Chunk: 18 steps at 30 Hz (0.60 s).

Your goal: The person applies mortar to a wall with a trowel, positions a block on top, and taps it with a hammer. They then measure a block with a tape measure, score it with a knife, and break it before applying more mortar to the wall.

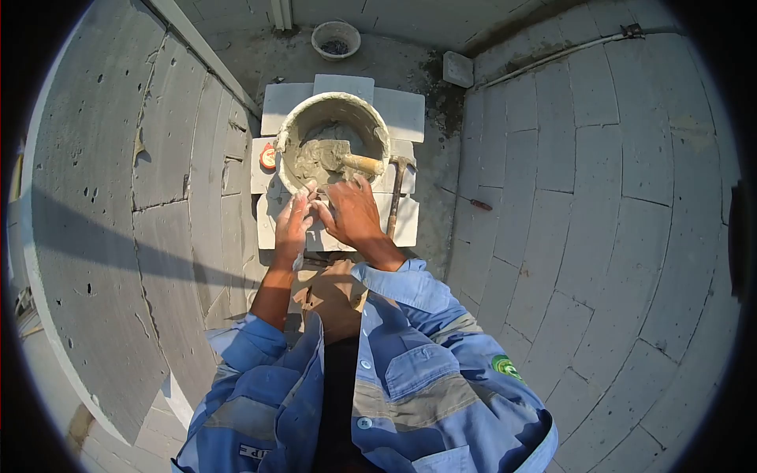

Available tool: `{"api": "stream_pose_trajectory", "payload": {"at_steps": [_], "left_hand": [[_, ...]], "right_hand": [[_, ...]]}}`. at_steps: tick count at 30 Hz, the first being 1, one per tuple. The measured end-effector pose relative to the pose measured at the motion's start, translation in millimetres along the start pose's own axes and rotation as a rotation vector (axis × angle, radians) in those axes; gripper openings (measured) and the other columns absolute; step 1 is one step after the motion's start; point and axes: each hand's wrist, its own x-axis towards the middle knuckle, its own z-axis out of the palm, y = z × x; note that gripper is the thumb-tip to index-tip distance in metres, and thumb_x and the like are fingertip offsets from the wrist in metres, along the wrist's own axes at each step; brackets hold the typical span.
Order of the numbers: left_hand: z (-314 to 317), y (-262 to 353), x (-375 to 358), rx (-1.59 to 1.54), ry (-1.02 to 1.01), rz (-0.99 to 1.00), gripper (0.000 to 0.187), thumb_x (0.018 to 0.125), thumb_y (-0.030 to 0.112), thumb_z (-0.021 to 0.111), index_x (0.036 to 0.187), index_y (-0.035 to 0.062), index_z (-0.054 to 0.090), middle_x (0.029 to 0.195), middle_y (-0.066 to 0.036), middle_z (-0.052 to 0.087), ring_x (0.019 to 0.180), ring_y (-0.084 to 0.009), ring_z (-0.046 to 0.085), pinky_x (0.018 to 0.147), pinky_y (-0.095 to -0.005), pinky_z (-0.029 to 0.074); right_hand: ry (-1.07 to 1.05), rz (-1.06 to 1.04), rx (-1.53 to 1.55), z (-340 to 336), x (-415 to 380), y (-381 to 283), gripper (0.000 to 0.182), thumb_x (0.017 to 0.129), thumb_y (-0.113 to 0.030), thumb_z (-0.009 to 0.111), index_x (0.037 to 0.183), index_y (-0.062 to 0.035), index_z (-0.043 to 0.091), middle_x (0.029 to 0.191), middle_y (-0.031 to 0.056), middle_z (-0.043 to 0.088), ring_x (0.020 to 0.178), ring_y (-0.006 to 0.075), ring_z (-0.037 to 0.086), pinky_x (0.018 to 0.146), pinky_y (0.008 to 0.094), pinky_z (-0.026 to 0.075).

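Block walls (552,165) flank pale blocks (398,114) bearing the bucket (374,126), trowel (336,154) in its mortar (307,163), handle toward four o'clock. Left hand (293,223) and right hand (355,210) crowd its six o'clock, fingers bent; whether they grip anything, can't tell. Tape (268,157) at nine, hammer (397,193) at four.

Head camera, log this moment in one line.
left hand: at bucket's near rim | right hand: beside left | trowel: in bucket | hammer: right of bucket

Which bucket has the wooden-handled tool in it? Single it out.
The larger bucket, up on the pale blocks; the tool lies in its mortar. The smaller bucket stands on the floor.
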Motion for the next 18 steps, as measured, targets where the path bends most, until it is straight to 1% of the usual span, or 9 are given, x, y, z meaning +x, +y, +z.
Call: {"api": "stream_pose_trajectory", "payload": {"at_steps": [1, 2, 3, 5, 7, 11, 15, 17, 18], "left_hand": [[-1.1, 8.1, 0.1, 0.02, 0.016, -0.027, 0.07, 0.101, 0.052, 0.037, 0.145, -0.0029, 0.036, 0.143, -0.022, 0.043, 0.136, -0.0345, 0.039, 0.11, -0.0433, 0.03], [-6.7, 7.5, 2.1, 0.058, 0.019, 0.047, 0.065, 0.101, 0.05, 0.039, 0.139, -0.0026, 0.044, 0.132, -0.02, 0.054, 0.121, -0.0297, 0.054, 0.1, -0.0413, 0.042], [-15.5, 5.4, 2.2, 0.063, 0.02, 0.048, 0.065, 0.101, 0.05, 0.039, 0.139, -0.0026, 0.044, 0.132, -0.02, 0.054, 0.121, -0.0297, 0.054, 0.1, -0.0413, 0.042], [-34.7, -2.6, 1.5, 0.211, 0.028, 0.047, 0.065, 0.101, 0.051, 0.04, 0.137, -0.0025, 0.047, 0.127, -0.019, 0.058, 0.115, -0.0266, 0.058, 0.097, -0.039, 0.044], [-54.5, -15.3, 0.5, 0.245, 0.094, 0.011, 0.064, 0.1, 0.051, 0.042, 0.135, -0.0025, 0.048, 0.123, -0.018, 0.06, 0.111, -0.0252, 0.06, 0.094, -0.0368, 0.045], [-99.6, -67.8, -21.8, 0.391, 0.294, -0.075, 0.061, 0.098, 0.049, 0.049, 0.127, -0.0038, 0.055, 0.114, -0.017, 0.065, 0.1, -0.0222, 0.063, 0.087, -0.0338, 0.047], [-154.8, -172.2, -48.7, 0.476, 0.457, -0.252, 0.055, 0.092, 0.047, 0.061, 0.113, -0.0042, 0.064, 0.096, -0.01, 0.067, 0.083, -0.0173, 0.062, 0.079, -0.0312, 0.05], [-156.1, -220.4, -58.9, 0.384, 0.47, -0.478, 0.064, 0.087, 0.054, 0.066, 0.121, 0.0006, 0.061, 0.105, -0.011, 0.065, 0.09, -0.0201, 0.061, 0.085, -0.0362, 0.049], [-136.4, -225.6, -57.8, 0.361, 0.471, -0.476, 0.064, 0.087, 0.054, 0.066, 0.121, 0.0006, 0.061, 0.105, -0.011, 0.065, 0.09, -0.0201, 0.061, 0.085, -0.0362, 0.049]], "right_hand": [[0.026, 0.048, 0.102, -9.3, 10.6, 3.9, 0.029, 0.088, -0.028, 0.062, 0.086, 0.0, 0.065, 0.083, 0.0164, 0.065, 0.087, 0.0358, 0.061, 0.088, 0.0453, 0.044], [0.054, 0.204, 0.244, -24.8, 20.3, 7.6, 0.031, 0.089, -0.03, 0.063, 0.082, 0.0009, 0.065, 0.076, 0.0156, 0.064, 0.076, 0.0335, 0.062, 0.076, 0.043, 0.045], [0.075, 0.356, 0.39, -41.4, 25.4, 14.7, 0.035, 0.09, -0.031, 0.064, 0.079, 0.0018, 0.065, 0.069, 0.0148, 0.064, 0.066, 0.0313, 0.062, 0.064, 0.0408, 0.045], [0.133, 0.517, 0.624, -70.2, 28.2, 38.8, 0.04, 0.09, -0.034, 0.065, 0.074, 0.0025, 0.063, 0.057, 0.0107, 0.057, 0.053, 0.0198, 0.053, 0.052, 0.0368, 0.04], [0.075, 0.48, 0.604, -81.9, 4.9, 62.7, 0.04, 0.09, -0.033, 0.066, 0.071, 0.0025, 0.062, 0.054, 0.0044, 0.048, 0.055, 0.0104, 0.044, 0.052, 0.0333, 0.037], [0.131, 0.614, 0.749, -114.0, -39.6, 59.3, 0.042, 0.092, -0.031, 0.066, 0.064, -0.0009, 0.058, 0.057, -0.0041, 0.045, 0.055, 0.0049, 0.034, 0.048, 0.0267, 0.027], [0.193, 0.673, 0.743, -150.2, -54.2, 73.6, 0.041, 0.093, -0.033, 0.065, 0.065, -0.004, 0.058, 0.058, -0.0056, 0.045, 0.055, 0.0033, 0.034, 0.049, 0.0242, 0.026], [0.199, 0.692, 0.683, -171.5, -54.9, 94.7, 0.041, 0.093, -0.034, 0.066, 0.066, -0.0045, 0.058, 0.058, -0.0058, 0.045, 0.055, 0.0033, 0.035, 0.049, 0.024, 0.026], [0.202, 0.719, 0.66, -180.0, -55.8, 107.9, 0.041, 0.093, -0.036, 0.066, 0.068, -0.0049, 0.058, 0.06, -0.0057, 0.046, 0.055, 0.0034, 0.036, 0.05, 0.0236, 0.027]]}}
